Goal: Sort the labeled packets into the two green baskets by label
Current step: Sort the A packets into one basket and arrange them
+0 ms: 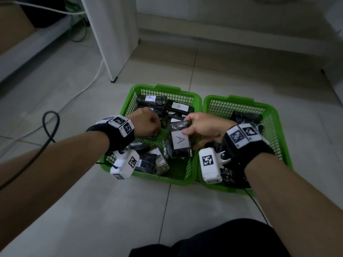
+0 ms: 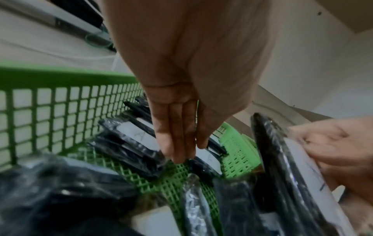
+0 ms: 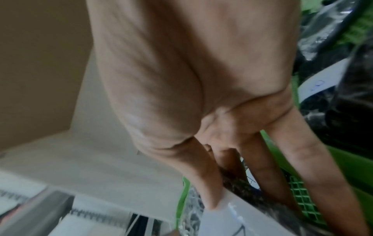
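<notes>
Baskets: the left basket [image 1: 193, 101] and the right basket [image 1: 274, 115] sit side by side on the floor [image 1: 130, 204], touching.
Left basket: many packets [image 1: 157, 101] lie in it, at the back and the front.
Right basket: a few packets [image 1: 246, 116] lie in it.
Held packet [image 1: 179, 140]: over the left basket, near its right side, in the right hand [image 1: 206, 127].
Left hand [image 1: 146, 125]: over the left basket, left of the held packet.
Behind the baskets: a cabinet [image 1: 115, 34], back and to the left.

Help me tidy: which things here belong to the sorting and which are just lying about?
Job: left basket; right basket; A packet held by right hand; left hand.
Lying about: white cable; black cable; white panel.
</notes>
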A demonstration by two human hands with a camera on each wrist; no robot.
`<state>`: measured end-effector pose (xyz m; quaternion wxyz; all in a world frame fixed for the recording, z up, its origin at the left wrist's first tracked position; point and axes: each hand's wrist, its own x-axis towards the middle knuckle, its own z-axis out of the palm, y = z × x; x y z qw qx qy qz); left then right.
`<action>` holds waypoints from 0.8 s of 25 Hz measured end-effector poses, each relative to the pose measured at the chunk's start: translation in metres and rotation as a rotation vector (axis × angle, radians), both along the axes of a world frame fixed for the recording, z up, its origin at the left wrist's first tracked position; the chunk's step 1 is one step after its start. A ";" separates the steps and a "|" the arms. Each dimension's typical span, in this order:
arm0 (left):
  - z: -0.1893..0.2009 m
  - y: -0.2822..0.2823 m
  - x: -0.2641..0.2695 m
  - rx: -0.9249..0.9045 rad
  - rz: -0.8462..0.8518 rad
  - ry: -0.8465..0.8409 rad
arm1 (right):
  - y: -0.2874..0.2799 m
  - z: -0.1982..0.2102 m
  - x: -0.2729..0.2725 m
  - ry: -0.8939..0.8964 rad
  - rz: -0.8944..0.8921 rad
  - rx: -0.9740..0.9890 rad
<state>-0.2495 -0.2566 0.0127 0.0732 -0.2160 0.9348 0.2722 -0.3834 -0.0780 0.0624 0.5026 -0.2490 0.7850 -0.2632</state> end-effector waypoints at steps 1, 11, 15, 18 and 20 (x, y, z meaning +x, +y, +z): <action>0.000 0.006 -0.004 0.118 0.018 -0.004 | 0.006 0.000 -0.006 -0.103 -0.056 -0.040; 0.008 0.012 0.001 1.060 0.076 -0.218 | 0.008 -0.028 -0.015 -0.409 -0.271 -0.271; 0.010 0.005 0.003 0.866 0.087 -0.129 | -0.006 -0.023 -0.019 -0.140 -0.328 -0.306; 0.001 0.010 -0.004 0.582 0.017 -0.154 | -0.009 -0.023 -0.022 0.093 -0.391 -0.348; -0.002 0.025 -0.008 0.461 -0.100 -0.130 | -0.008 -0.024 -0.023 0.120 -0.420 -0.365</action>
